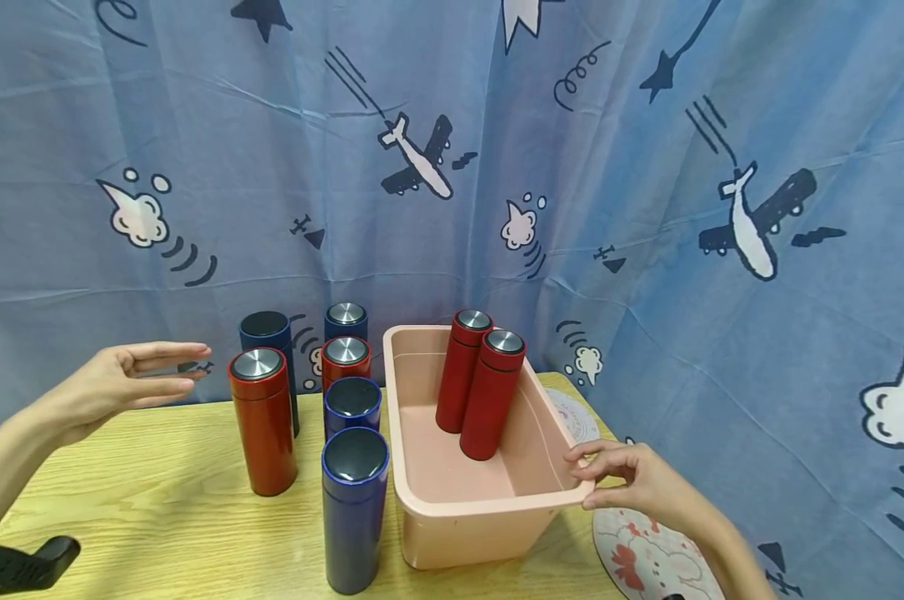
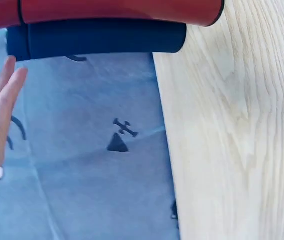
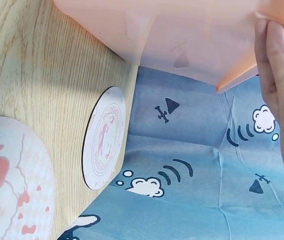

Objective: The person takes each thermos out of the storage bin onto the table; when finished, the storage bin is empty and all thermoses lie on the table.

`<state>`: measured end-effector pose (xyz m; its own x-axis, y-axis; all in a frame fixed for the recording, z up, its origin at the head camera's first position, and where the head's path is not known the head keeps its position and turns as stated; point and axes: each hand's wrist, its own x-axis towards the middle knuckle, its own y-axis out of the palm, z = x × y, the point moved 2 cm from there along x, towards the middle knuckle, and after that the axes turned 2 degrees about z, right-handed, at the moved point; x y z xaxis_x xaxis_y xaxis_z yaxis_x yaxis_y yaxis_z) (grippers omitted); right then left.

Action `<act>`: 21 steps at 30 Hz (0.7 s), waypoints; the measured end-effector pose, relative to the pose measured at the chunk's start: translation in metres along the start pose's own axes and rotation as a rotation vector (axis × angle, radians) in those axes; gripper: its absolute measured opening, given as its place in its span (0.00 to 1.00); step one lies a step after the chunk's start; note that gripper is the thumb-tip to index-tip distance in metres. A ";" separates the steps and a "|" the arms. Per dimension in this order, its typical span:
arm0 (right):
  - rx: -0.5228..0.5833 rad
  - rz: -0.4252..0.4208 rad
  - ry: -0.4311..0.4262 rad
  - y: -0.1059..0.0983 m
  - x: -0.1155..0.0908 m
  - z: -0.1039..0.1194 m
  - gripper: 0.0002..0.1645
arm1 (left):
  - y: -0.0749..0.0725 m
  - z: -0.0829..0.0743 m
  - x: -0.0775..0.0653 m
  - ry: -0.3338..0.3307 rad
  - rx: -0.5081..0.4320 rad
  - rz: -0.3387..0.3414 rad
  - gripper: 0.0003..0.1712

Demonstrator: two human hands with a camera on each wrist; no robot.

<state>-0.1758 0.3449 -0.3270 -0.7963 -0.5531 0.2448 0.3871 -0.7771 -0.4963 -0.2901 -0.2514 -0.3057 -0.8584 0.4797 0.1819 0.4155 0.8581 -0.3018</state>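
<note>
My right hand (image 1: 631, 479) pinches the near right corner of a pink plastic bin (image 1: 466, 533) by its rim. Two red thermos bottles (image 1: 492, 396) lean side by side inside the bin. Held in the air at the left, my left hand (image 1: 125, 383) has straight fingers pointing at a red thermos (image 1: 262, 425) with a silver lid, a small gap between them. A dark blue thermos (image 1: 266, 327) is right behind that one. In the left wrist view, the fingers (image 2: 4, 95) show with nothing between them.
Left of the bin stands a row: a purple-blue thermos (image 1: 354, 517), another blue one (image 1: 353, 400), a red one (image 1: 347, 354) and a dark blue one (image 1: 346, 317). Round mats (image 1: 650, 554) lie right of the bin on the wooden table (image 1: 144, 492). A patterned curtain (image 1: 272, 167) hangs behind.
</note>
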 end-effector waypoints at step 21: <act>0.027 -0.005 0.027 0.000 -0.001 0.000 0.13 | 0.112 -0.079 -0.044 0.030 -0.083 -0.124 0.21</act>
<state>-0.1752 0.3460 -0.3274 -0.8103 -0.5413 0.2248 0.3951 -0.7877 -0.4727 -0.1816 -0.1616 -0.2736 -0.8959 0.3729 0.2415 0.3310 0.9228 -0.1973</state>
